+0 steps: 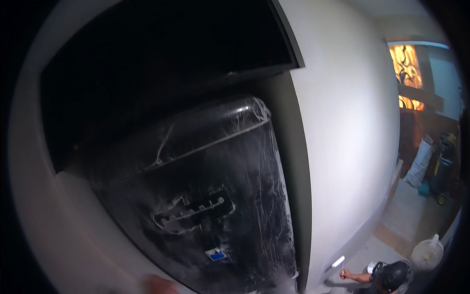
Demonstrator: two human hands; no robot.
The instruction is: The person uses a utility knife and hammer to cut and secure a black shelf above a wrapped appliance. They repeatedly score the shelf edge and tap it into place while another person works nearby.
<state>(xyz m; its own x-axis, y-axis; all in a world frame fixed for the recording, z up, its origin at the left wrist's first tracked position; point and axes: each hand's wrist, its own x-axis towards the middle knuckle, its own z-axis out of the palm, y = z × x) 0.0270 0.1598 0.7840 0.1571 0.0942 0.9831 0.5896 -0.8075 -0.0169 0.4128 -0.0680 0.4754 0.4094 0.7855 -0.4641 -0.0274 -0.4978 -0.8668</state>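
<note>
A blurred hand, seemingly my left hand (159,284), shows only in part at the bottom edge, near the lower left side of a tall dark fridge (196,196). Its fingers are smeared by motion, so whether it holds anything is unclear. My right hand is out of the picture. Clear plastic film (267,201) wraps the fridge, wrinkled along its right side and torn around raised letters on the front. Below the letters sits a small blue and white sticker (216,254). A pale blurred patch near the fridge's lower right corner cannot be made out.
A black cabinet (166,44) overhangs the fridge. White walls stand on both sides. At lower right, a co-worker (391,277) holds a paint roller (338,262) against the wall, near a whitish bucket (427,254). Farther back stand a white sack (420,161) and dark equipment (443,161).
</note>
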